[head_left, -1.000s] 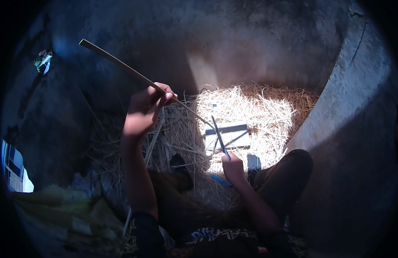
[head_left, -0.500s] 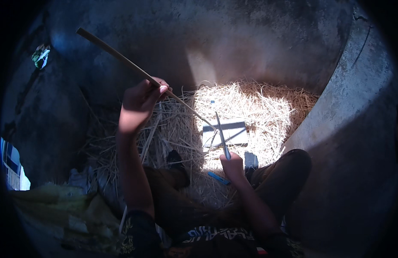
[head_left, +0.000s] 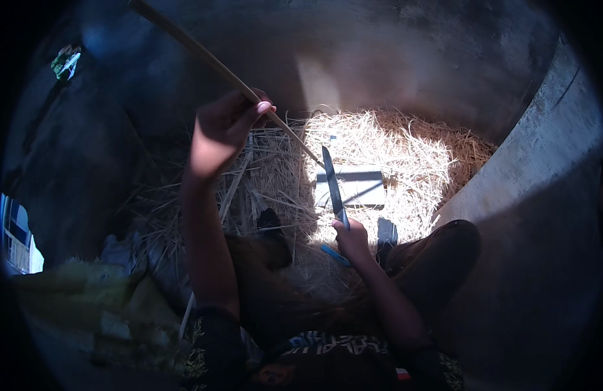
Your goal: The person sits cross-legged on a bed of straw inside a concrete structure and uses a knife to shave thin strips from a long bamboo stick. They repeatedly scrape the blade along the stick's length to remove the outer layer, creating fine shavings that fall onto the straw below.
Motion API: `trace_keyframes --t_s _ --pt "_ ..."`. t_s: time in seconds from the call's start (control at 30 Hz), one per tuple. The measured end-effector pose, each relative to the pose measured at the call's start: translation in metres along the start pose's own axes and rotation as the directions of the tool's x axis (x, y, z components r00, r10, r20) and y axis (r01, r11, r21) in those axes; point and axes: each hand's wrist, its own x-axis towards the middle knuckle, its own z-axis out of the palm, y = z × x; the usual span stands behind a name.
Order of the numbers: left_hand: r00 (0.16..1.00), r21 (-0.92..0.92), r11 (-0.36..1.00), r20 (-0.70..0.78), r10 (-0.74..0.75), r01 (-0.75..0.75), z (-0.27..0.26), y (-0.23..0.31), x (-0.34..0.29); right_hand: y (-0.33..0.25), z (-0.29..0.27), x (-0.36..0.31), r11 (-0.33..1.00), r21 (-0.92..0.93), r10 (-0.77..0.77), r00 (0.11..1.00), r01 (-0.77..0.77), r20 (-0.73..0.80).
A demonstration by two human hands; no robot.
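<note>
A long thin strip, maybe bamboo or wood [head_left: 197, 52], slants from the upper left down toward the middle. My left hand [head_left: 233, 124] pinches it partway along, thumb on top. In my right hand [head_left: 353, 240] is a knife [head_left: 333, 179], gripped by the handle, its dark blade pointing up and away. The strip's lower end lies close to the blade; whether they touch I cannot tell. Beneath the blade a pale flat block [head_left: 367, 189] with a dark band lies on the shavings. A blue tool-like object [head_left: 335, 255] rests just left of my right hand.
A heap of pale shavings [head_left: 406, 146] spreads over the floor between my bent legs [head_left: 438, 260] and a curved grey wall [head_left: 393, 58]. Yellowish-green cloth [head_left: 99, 306] lies at the lower left. A bright opening [head_left: 21, 238] shows at the far left.
My left hand has risen a little and moved right, carrying the strip upward. The knife has turned to show more of its blade's flat side. The whole view has shifted slightly.
</note>
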Motion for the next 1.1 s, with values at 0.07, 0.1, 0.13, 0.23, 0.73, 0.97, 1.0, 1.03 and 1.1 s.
trace_keyframes --t_s 0.07,0.1,0.13,0.23,0.73,0.97,1.0,1.03,1.1 --pt "1.0 -0.036 0.999 -0.011 0.028 -0.028 -0.001 -0.005 0.0 0.003 -0.001 0.0 0.996 -0.064 -0.067 0.994 0.061 -0.086" --pt "0.999 -0.055 0.998 -0.016 0.041 -0.042 -0.003 -0.007 0.0 0.003 -0.002 0.002 0.988 -0.052 -0.148 0.981 0.142 -0.124" --pt "0.999 -0.022 0.999 -0.008 0.04 -0.04 -0.005 -0.008 -0.001 -0.006 -0.002 -0.001 0.975 -0.045 -0.223 0.961 0.218 -0.161" --pt "0.999 0.021 0.999 0.013 0.039 -0.039 -0.012 -0.008 0.0 -0.02 0.003 -0.008 0.899 0.06 -0.404 0.873 0.435 -0.275" --pt "0.999 0.087 0.995 -0.003 0.046 -0.045 0.001 -0.003 0.001 -0.03 0.004 -0.005 0.837 0.34 -0.352 0.897 0.429 -0.267" --pt "0.989 0.206 0.976 -0.12 0.09 -0.063 0.018 -0.002 0.003 0.015 0.008 0.025 0.991 0.132 0.051 0.994 -0.038 -0.093" --pt "0.987 0.161 0.985 -0.138 0.078 -0.056 0.019 0.002 0.004 0.035 0.005 0.039 0.99 0.024 -0.134 0.969 0.142 -0.209" --pt "0.985 0.173 0.984 -0.155 0.073 -0.046 0.011 0.0 0.001 0.009 0.008 0.024 0.985 0.036 -0.157 0.965 0.168 -0.21" --pt "0.984 0.151 0.988 -0.165 0.069 -0.044 0.012 -0.005 0.002 -0.006 0.003 0.017 0.954 0.157 -0.214 0.945 0.257 -0.248"
